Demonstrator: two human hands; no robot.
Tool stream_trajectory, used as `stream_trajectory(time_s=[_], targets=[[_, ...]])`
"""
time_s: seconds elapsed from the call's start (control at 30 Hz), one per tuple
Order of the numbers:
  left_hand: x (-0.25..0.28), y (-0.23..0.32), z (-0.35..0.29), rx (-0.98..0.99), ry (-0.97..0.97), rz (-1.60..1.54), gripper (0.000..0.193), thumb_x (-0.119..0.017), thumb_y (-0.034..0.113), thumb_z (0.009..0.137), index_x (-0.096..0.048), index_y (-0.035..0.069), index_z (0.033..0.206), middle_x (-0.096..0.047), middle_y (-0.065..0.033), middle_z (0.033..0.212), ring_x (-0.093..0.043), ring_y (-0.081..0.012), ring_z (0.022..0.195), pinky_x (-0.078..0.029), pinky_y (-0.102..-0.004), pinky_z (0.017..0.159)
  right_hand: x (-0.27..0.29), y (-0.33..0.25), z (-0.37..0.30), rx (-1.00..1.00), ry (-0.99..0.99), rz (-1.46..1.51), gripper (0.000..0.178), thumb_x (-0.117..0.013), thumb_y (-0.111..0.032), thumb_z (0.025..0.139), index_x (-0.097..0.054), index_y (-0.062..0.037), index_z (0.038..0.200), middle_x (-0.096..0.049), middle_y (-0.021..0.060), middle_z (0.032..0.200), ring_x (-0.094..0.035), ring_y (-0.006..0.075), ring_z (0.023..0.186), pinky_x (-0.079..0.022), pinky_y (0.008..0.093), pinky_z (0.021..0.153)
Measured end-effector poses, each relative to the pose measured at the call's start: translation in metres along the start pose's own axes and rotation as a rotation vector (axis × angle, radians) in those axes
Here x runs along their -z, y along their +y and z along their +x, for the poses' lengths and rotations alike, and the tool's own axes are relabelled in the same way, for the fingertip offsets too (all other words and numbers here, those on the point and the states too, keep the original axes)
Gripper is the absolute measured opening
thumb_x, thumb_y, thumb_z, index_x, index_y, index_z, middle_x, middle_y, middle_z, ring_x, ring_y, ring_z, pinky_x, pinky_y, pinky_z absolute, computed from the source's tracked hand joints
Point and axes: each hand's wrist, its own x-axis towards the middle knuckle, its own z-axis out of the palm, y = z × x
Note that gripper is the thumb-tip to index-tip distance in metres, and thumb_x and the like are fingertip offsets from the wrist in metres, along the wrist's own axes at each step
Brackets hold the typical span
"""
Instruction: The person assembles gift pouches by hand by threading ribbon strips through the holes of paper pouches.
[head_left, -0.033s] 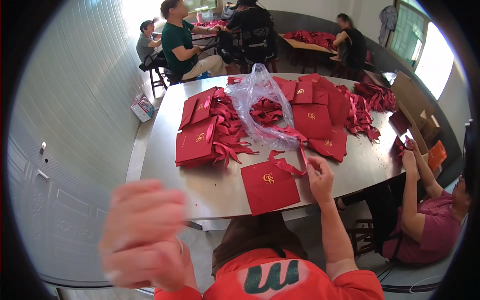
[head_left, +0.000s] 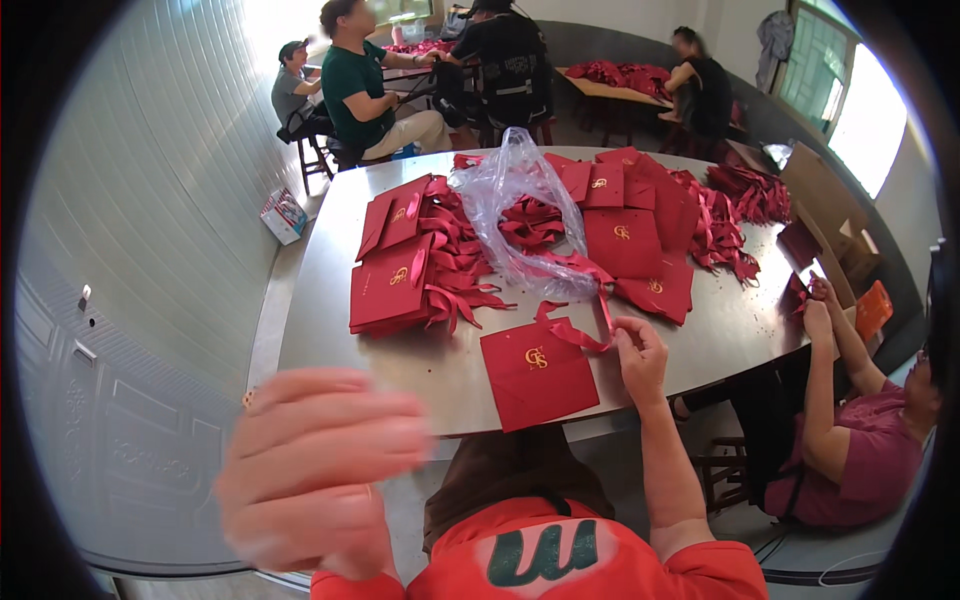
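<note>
In front of me a flat dark-red paper gift bag [head_left: 540,385] with a gold emblem lies at the near edge of the metal table [head_left: 330,395]. A red ribbon [head_left: 578,337] trails over its upper right part. Beside that corner my right hand [head_left: 642,358] is closed, thumb and fingers pinching the ribbon end. My left hand [head_left: 315,465] is raised close to the camera, left of the bag and apart from it. Its fingers are loosely bent and somewhat blurred, with nothing visible in them.
Red bags with ribbons are stacked at left [head_left: 390,285] and right [head_left: 625,240]. Between them lies a clear plastic bag [head_left: 500,200] around more ribbons. A person in a purple shirt [head_left: 855,460] works at the right edge. Other people sit at tables behind. Cardboard boxes [head_left: 830,200] stand right.
My left hand has moved a little to the right, and its fingers look less curled. The right hand stays at the ribbon.
</note>
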Motion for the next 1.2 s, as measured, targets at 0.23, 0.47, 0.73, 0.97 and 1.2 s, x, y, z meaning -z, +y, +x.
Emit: stream_trajectory(time_s=[0.23,0.47,0.73,0.97,1.2], targets=[[-0.056,-0.02,-0.001,0.057,-0.377,-0.53,0.015,-0.069,0.011,0.083,-0.071,-0.002,0.091,-0.071,-0.0141,0.088,-0.071,-0.0249,0.076,-0.058,-0.0347,0.071,-0.004,0.003,-0.001,-0.134,-0.057,0.035,0.012,-0.063,-0.002,0.09,-0.067,0.0022,0.1,-0.069,0.0061,0.084,-0.065,0.0092,0.077,-0.051,0.0235,0.07],[-0.077,-0.031,0.011,-0.032,-0.36,-0.783,0.017,-0.075,0.009,0.081,-0.072,-0.004,0.091,-0.072,-0.0177,0.084,-0.074,-0.0252,0.077,-0.058,-0.0319,0.068,-0.004,0.008,0.0,-0.066,-0.039,-0.054,0.009,-0.062,-0.003,0.09,-0.068,0.0013,0.096,-0.071,0.0072,0.08,-0.067,0.0104,0.073,-0.052,0.0246,0.065],[-0.084,-0.036,0.017,-0.083,-0.319,-0.833,0.016,-0.074,0.008,0.081,-0.071,-0.005,0.09,-0.071,-0.0214,0.085,-0.073,-0.0279,0.076,-0.059,-0.033,0.063,-0.007,0.007,0.0,-0.038,-0.075,-0.106,0.009,-0.062,-0.003,0.09,-0.068,0.0002,0.096,-0.07,0.0073,0.081,-0.067,0.0116,0.075,-0.053,0.0249,0.066],[-0.081,-0.054,0.016,-0.188,-0.42,-0.889,0.014,-0.071,0.005,0.082,-0.07,-0.006,0.092,-0.071,-0.0204,0.085,-0.073,-0.0261,0.074,-0.059,-0.0328,0.065,-0.007,0.006,0.002,-0.065,-0.059,-0.128,0.011,-0.066,-0.008,0.085,-0.069,-0.0023,0.094,-0.067,0.0134,0.082,-0.065,0.021,0.07,-0.051,0.031,0.064],[-0.079,-0.064,0.004,-0.113,-0.371,-0.875,0.016,-0.074,0.006,0.08,-0.071,-0.005,0.092,-0.072,-0.0184,0.084,-0.073,-0.0244,0.074,-0.059,-0.0311,0.063,-0.008,-0.003,0.006,-0.051,-0.077,-0.197,0.012,-0.066,-0.008,0.085,-0.069,-0.0023,0.094,-0.067,0.0136,0.082,-0.065,0.0219,0.07,-0.051,0.0315,0.064]])
